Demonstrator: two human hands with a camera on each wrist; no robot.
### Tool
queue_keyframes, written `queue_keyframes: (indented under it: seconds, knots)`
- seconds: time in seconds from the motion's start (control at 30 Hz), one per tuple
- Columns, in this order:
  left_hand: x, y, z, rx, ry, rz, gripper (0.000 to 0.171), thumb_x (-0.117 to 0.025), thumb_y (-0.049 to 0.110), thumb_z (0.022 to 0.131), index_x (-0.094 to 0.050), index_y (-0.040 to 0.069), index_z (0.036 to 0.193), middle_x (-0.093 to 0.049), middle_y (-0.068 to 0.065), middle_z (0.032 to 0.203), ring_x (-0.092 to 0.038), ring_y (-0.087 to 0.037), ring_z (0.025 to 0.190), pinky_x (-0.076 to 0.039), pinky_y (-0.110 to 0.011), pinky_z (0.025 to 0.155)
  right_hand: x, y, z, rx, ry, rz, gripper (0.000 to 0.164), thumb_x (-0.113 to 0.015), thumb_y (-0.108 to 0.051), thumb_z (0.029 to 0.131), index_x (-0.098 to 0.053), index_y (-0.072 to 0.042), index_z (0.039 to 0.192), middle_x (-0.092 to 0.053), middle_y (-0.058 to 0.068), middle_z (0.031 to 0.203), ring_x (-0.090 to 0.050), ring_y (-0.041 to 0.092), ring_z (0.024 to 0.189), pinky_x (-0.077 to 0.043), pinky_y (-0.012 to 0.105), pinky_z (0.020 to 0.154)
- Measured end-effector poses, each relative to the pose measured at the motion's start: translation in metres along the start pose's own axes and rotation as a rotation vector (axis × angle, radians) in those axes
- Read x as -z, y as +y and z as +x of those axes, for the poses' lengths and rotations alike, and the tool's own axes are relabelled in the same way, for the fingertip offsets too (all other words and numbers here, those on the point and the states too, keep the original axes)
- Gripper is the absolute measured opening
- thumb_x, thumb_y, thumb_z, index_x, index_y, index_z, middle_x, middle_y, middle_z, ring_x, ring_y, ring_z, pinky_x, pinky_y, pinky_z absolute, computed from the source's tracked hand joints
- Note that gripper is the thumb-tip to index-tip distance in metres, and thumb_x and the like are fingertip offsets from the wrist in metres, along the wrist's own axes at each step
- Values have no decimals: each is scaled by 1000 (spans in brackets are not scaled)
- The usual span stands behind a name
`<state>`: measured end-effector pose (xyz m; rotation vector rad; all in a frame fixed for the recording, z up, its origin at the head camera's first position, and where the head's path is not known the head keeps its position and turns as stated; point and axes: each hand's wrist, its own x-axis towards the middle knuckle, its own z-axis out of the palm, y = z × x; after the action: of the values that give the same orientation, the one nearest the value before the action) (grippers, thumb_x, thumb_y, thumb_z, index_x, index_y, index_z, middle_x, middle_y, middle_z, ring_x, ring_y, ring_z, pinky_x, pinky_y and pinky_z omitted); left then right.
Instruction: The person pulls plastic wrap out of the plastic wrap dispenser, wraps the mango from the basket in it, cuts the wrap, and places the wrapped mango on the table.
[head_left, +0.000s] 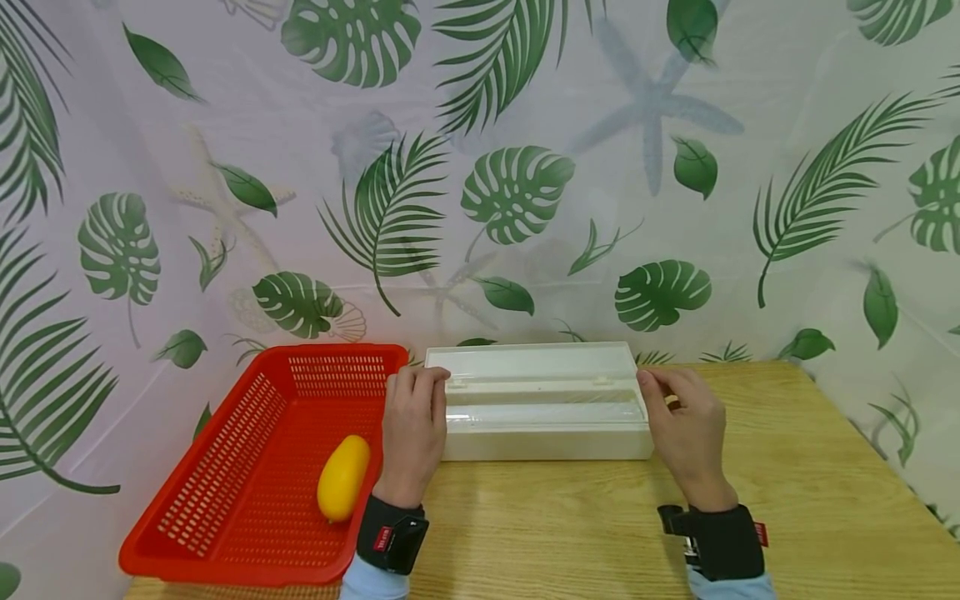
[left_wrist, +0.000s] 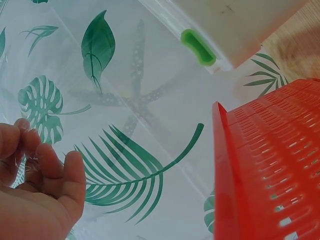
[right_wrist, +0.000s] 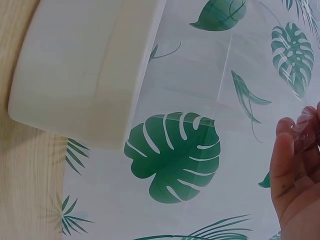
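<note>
On the table (head_left: pixel 547 533), fruit (head_left: pixel 343 478) in a basket (head_left: pixel 258 500) left of a box (head_left: pixel 547 446)

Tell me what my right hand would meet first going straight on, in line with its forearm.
Your right hand would likely meet the leafy curtain; it might brush the lid, as depth is unclear.

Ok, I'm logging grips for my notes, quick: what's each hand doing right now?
Left hand: closed, pinching thin clear plastic film at the fingertips.
Right hand: closed, also pinching thin clear plastic film.
</note>
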<state>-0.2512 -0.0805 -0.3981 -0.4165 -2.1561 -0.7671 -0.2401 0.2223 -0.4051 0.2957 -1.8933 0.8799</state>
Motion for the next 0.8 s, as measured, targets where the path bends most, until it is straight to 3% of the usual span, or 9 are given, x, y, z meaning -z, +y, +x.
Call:
queue_keyframes:
  seconds: [0.8]
  knots:
    - [4, 3, 1, 2, 6, -10, 12, -57, 10, 90, -62, 6, 99, -55, -11, 88, -42, -22, 81, -44, -34, 63, 5, 0, 2, -7, -19, 6, 10, -67, -4, 80, -70, 0, 88, -66, 14, 78, -55, 15, 69, -39, 9, 53]
